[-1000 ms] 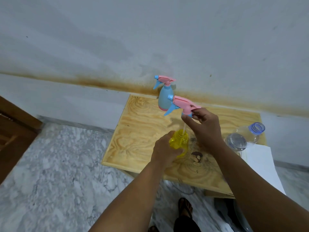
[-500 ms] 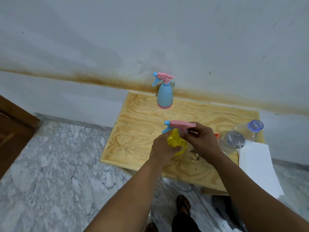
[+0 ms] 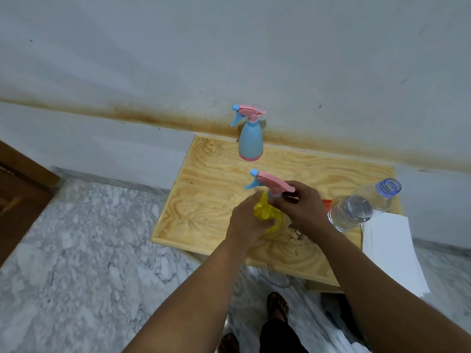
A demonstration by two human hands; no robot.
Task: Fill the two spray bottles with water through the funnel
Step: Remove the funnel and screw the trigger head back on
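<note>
A yellow spray bottle (image 3: 267,212) stands on the wooden table (image 3: 211,189), and my left hand (image 3: 248,222) grips its body. My right hand (image 3: 303,207) pinches the pink and blue spray head (image 3: 271,183), which sits on the bottle's neck. A blue spray bottle (image 3: 250,140) with its own pink head stands at the table's back edge by the wall. A small orange thing (image 3: 327,203), perhaps the funnel, peeks out behind my right hand. A clear water bottle (image 3: 362,205) with an open blue neck stands to the right.
White sheets of paper (image 3: 390,250) lie over the table's right front corner. The stained wall runs directly behind the table. Marble floor spreads to the left, with a wooden door (image 3: 17,200) at the far left. My feet show below the table's front edge.
My right hand lowered the spray head from above the yellow bottle down onto its neck. My left hand kept its grip on the bottle.
</note>
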